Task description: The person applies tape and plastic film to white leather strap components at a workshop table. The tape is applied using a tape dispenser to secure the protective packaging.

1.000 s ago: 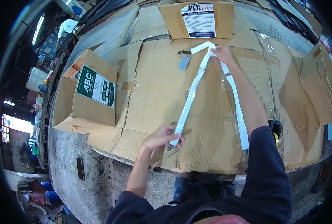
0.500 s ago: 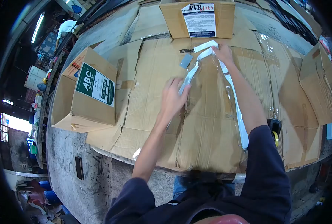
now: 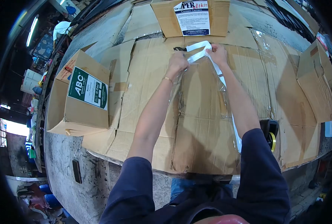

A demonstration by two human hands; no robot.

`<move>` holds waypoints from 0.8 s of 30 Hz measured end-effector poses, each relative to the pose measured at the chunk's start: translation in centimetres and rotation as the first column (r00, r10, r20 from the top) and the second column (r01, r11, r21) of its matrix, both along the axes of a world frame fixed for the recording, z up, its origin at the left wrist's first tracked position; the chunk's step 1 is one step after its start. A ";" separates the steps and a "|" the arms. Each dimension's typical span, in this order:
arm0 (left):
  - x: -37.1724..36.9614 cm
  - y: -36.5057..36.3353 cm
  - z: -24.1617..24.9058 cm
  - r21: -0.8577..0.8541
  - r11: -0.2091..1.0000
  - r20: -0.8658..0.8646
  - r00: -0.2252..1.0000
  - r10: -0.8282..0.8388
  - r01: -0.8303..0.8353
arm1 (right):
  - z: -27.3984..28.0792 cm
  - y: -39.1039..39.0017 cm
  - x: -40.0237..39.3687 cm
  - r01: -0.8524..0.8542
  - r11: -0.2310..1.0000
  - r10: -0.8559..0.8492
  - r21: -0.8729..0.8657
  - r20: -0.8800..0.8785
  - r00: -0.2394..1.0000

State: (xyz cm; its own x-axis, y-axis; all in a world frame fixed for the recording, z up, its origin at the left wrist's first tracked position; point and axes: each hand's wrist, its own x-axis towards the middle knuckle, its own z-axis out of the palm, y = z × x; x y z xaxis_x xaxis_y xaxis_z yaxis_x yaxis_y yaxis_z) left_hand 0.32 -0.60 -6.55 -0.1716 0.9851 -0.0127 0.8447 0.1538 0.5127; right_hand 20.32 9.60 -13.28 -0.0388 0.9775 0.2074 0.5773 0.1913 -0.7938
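Right grip (image 3: 217,55) pinching white strap (image 3: 197,57), left grip (image 3: 178,62) closed on it; box (image 3: 218,20) beyond strap, cardboard (image 3: 203,130) spreading wide to near edge.

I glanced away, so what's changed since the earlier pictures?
The left hand moved forward along the white strap from its near end to beside the right hand; the grey card is now hidden. The right hand still holds the strap; the ABC box stayed put.
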 end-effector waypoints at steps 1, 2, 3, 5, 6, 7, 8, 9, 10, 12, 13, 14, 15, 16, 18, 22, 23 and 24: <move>0.0 -0.9 0.6 0.006 1.000 0.029 1.000 -0.012 0.011 | 0.2 0.0 0.0 -0.010 1.000 0.010 0.005 0.022 1.000; 0.2 -1.7 1.2 0.012 1.000 0.060 0.998 -0.024 0.024 | 0.3 -0.2 0.0 -0.008 1.000 0.008 0.006 0.019 1.000; 0.3 -2.2 1.2 0.013 1.000 0.059 0.998 -0.026 0.025 | 0.4 -0.5 -0.2 0.023 0.999 -0.025 0.040 0.042 0.999; 0.2 -3.1 1.1 0.035 0.999 -0.142 0.989 0.041 -0.036 | 0.6 -1.3 -0.2 0.048 0.996 -0.053 0.072 0.065 0.996; -0.6 -3.3 0.9 0.034 0.999 -0.145 0.989 0.042 -0.038 | 1.1 -1.6 -0.2 0.045 0.996 -0.051 0.072 0.078 0.996; -1.9 -3.4 0.8 -0.084 0.996 0.015 1.000 -0.016 0.018 | 1.4 -1.7 -0.2 0.043 0.996 -0.049 0.073 0.089 0.995; -2.9 -3.4 0.5 -0.191 0.977 0.178 0.982 -0.057 0.091 | 1.7 -1.8 -0.3 0.044 0.997 -0.050 0.071 0.082 0.995; -3.2 -3.8 0.7 -0.198 0.976 0.172 0.984 -0.056 0.090 | 1.6 -2.0 -0.4 0.066 0.994 -0.076 0.092 0.113 0.991; -3.6 -4.3 0.8 -0.172 0.976 0.274 0.958 -0.084 0.134 | 1.6 -2.3 -0.6 0.083 0.990 -0.099 0.113 0.146 0.984; -4.1 -5.2 0.8 -0.145 0.975 0.373 0.922 -0.103 0.168 | 1.7 -2.5 -0.5 0.048 0.994 -0.064 0.101 0.162 0.985; -4.1 -5.4 0.9 -0.230 0.962 0.502 0.864 -0.012 0.148 | 1.9 -2.3 -0.4 0.022 0.995 -0.039 0.099 0.181 0.983; -4.0 -5.3 1.0 -0.314 0.938 0.613 0.786 0.084 0.145 | 2.0 -2.2 -0.4 0.024 0.995 -0.042 0.100 0.181 0.983; -3.8 -5.4 1.1 -0.314 0.938 0.614 0.786 0.080 0.150 | 1.8 -2.0 -0.3 0.018 0.997 -0.032 0.081 0.173 0.984; -3.7 -5.8 1.2 -0.330 0.932 0.572 0.817 0.072 0.149 | 1.6 -1.9 -0.1 0.011 0.998 -0.021 0.061 0.166 0.986; -3.7 -6.9 1.3 -0.345 0.927 0.530 0.846 0.065 0.144 | 1.4 -1.7 -0.1 0.023 0.999 -0.030 0.050 0.160 0.987; -4.1 -10.6 0.9 -0.357 0.928 0.650 0.742 0.166 0.105 | 1.3 -1.7 -0.2 0.016 0.998 -0.026 0.061 0.153 0.988; -4.1 -11.7 0.9 -0.349 0.930 0.679 0.714 0.170 0.111 | 1.1 -2.0 -0.2 0.013 0.999 -0.020 0.048 0.151 0.988; -4.2 -12.3 0.6 -0.357 0.928 0.676 0.715 0.180 0.104 | 1.4 -2.2 -0.1 0.006 0.998 -0.018 0.063 0.193 0.981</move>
State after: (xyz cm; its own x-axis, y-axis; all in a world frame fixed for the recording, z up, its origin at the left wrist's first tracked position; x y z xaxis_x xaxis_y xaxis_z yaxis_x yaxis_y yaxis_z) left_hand -3.87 -12.90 -5.94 -0.0111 0.8794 -0.4759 0.2651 0.4615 0.8466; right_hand 20.22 7.43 -11.86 -0.0722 0.9637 0.2570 0.7213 0.2284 -0.6539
